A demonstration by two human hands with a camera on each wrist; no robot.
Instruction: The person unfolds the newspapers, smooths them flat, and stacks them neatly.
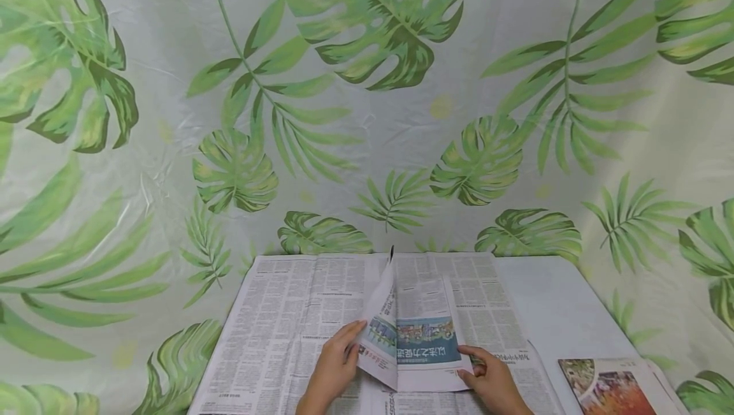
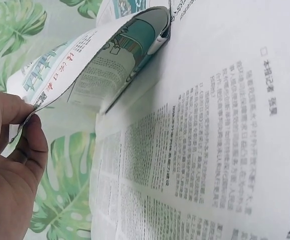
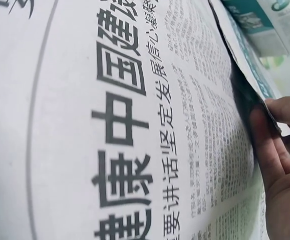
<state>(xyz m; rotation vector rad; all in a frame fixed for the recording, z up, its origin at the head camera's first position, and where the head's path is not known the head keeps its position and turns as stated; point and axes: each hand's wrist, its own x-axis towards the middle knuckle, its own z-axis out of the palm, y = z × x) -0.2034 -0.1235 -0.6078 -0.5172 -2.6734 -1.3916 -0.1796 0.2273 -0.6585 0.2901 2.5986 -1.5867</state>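
Note:
A small folded newspaper (image 1: 427,342) with a teal picture band stands partly opened in a V at the middle of the table, its left leaf raised. My left hand (image 1: 334,364) pinches the lower outer corner of that raised leaf. In the left wrist view, the left thumb and fingers grip the paper's edge (image 2: 59,62), with the leaf bowing away from them. My right hand (image 1: 496,383) holds the lower right edge of the other leaf. Up close in the right wrist view, the thumb lies over the sheet (image 3: 252,70) and the fingers under it.
Large newspaper sheets (image 1: 269,345) cover much of the white table (image 1: 553,303) beneath the folded one. A booklet with a red and orange picture cover (image 1: 622,389) lies at the front right. Behind and around the table hangs a leaf-print cloth (image 1: 395,134).

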